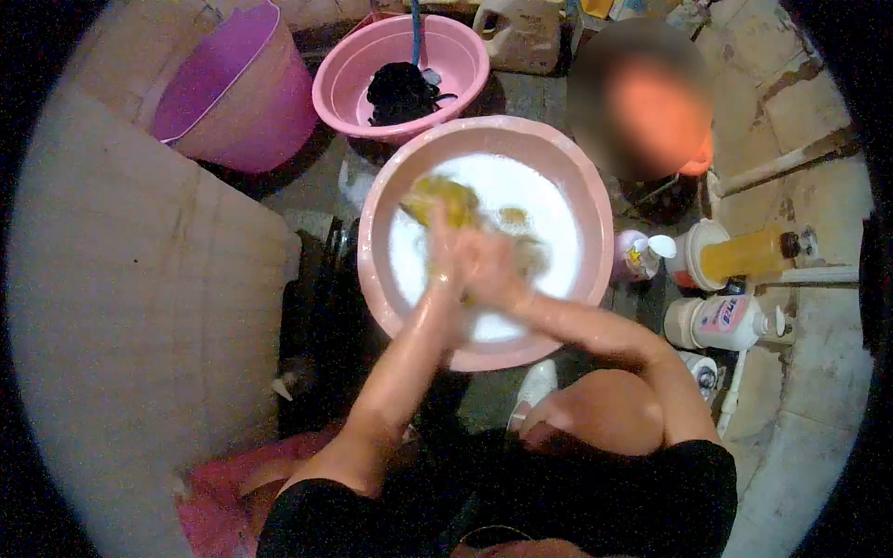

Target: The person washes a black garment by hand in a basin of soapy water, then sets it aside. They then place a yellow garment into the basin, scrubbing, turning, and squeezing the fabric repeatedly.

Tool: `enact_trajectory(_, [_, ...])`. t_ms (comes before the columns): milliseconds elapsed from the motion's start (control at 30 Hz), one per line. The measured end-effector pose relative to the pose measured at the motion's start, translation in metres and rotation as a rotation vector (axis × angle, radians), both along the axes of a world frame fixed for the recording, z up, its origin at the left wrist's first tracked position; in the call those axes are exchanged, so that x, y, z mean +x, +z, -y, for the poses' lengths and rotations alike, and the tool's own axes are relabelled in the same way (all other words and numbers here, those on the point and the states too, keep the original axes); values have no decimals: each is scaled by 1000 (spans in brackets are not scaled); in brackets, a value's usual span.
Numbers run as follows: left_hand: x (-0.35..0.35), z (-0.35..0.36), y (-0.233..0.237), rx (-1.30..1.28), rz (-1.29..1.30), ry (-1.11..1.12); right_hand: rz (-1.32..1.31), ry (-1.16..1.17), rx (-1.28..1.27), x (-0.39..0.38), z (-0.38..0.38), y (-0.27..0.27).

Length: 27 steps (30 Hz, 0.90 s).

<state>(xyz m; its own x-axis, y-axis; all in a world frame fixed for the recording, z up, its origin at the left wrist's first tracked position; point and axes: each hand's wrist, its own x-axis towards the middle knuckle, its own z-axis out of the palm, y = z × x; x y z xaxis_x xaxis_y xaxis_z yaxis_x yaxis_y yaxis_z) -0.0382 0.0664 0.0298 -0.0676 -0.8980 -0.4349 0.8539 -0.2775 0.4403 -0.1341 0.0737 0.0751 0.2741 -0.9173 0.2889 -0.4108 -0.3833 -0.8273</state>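
A pink basin (595, 214) full of white soapy water sits in front of me. In it lies a yellow cloth (445, 200). My left hand (445, 256) and my right hand (493, 265) are pressed together over the suds, both closed on the cloth; they are blurred by motion. Part of the yellow cloth trails up and left of my hands, and another patch (513, 217) shows in the foam.
A second pink basin (465, 51) with dark clothes stands behind. A purple bucket (233, 84) leans at back left. Another person (642, 98) crouches at the right. Detergent bottles (726, 321), (744, 256), (637, 256) stand right of the basin. A pale wall fills the left.
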Motion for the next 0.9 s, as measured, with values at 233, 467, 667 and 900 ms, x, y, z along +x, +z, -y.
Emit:
enact_trajectory(233, [-44, 5, 15, 78, 18, 52, -348, -181, 137, -33, 79, -34])
enact_trajectory(467, [-10, 15, -14, 147, 159, 165, -390, 134, -267, -3, 30, -35])
enact_trajectory(667, [0, 32, 59, 144, -183, 175, 179, 199, 643, -76, 93, -49])
enact_trajectory(900, [74, 70, 54, -33, 28, 178, -255, 443, 495, -97, 72, -49])
